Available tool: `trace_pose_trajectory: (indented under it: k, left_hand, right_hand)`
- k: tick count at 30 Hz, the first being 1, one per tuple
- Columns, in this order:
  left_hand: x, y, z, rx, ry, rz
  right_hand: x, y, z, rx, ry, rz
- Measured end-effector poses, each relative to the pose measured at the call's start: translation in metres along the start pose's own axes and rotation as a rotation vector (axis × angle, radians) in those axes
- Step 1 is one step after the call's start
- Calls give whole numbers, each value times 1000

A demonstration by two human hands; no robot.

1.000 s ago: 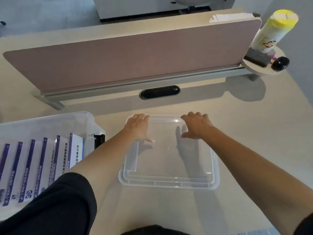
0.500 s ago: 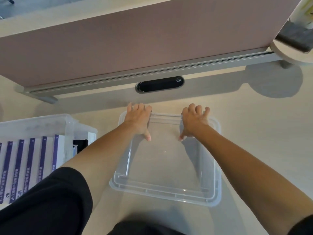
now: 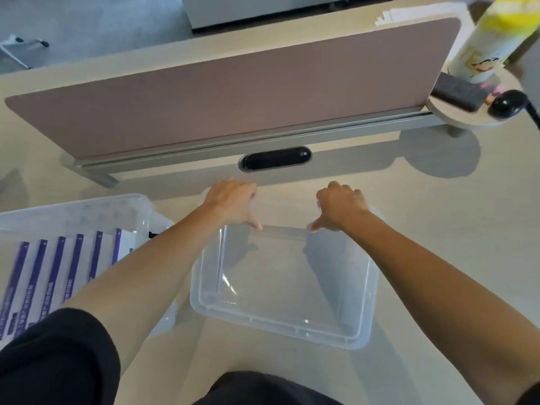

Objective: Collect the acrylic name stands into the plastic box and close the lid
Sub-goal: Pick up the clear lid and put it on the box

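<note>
Your left hand (image 3: 230, 204) and right hand (image 3: 340, 207) both grip the far edge of the clear lid (image 3: 287, 285), thumbs on the near side of that edge and the other fingers curled over and behind it, so both hands are clamped on the lid. The far edge is raised off the desk (image 3: 438, 258) while the near edge sits low, close to your body, so the lid is tilted w/ its hollow side facing you. Can't tell if the near edge touches the desk. The plastic box (image 3: 73, 213) is at the left, just beside your left forearm, open on top. The name stands (image 3: 62, 268) are already inside it, lined up in a row, white cards w/ purple strips down one side; text too small to read. A black latch (image 3: 152, 234) shows at the box's right end, approx. level w/ your left wrist. Behind your hands a pink divider panel (image 3: 233, 103) runs across the desk on a grey rail, w/ a black oval cable port (image 3: 274, 159) under its middle, near your fingertips but apart from them. At the far right a small round shelf (image 3: 455, 119) carries a yellow-capped bottle (image 3: 491, 39), a dark sponge block (image 3: 455, 92) and a black rounded object (image 3: 507, 105). Black sleeves show at the bottom of view.
</note>
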State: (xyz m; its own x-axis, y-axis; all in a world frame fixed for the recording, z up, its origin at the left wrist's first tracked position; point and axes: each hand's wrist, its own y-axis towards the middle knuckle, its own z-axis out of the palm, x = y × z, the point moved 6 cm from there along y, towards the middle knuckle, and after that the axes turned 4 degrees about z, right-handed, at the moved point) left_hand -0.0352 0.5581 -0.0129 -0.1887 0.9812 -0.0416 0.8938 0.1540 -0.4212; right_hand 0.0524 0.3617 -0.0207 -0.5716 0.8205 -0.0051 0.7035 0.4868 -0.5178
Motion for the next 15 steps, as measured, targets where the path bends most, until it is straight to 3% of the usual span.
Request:
trace_pose_trajectory:
  k: [5,9,11,15]
  left_hand:
    - [5,-68,-78,-387,-72,-75]
    - [1,-133,-100,-576,-212,-37]
    - [-2,-164,-93,-595,-309,-9]
    - [-9,-211,-43,-472,-481,60]
  right_hand:
    - [6,-62,-87,-275,15,-19]
    - [17,-124,-116,-431,-7,-37]
    - [21,-152,-103,-408,78,-54]
    - [28,-199,-40,-346,164,-99]
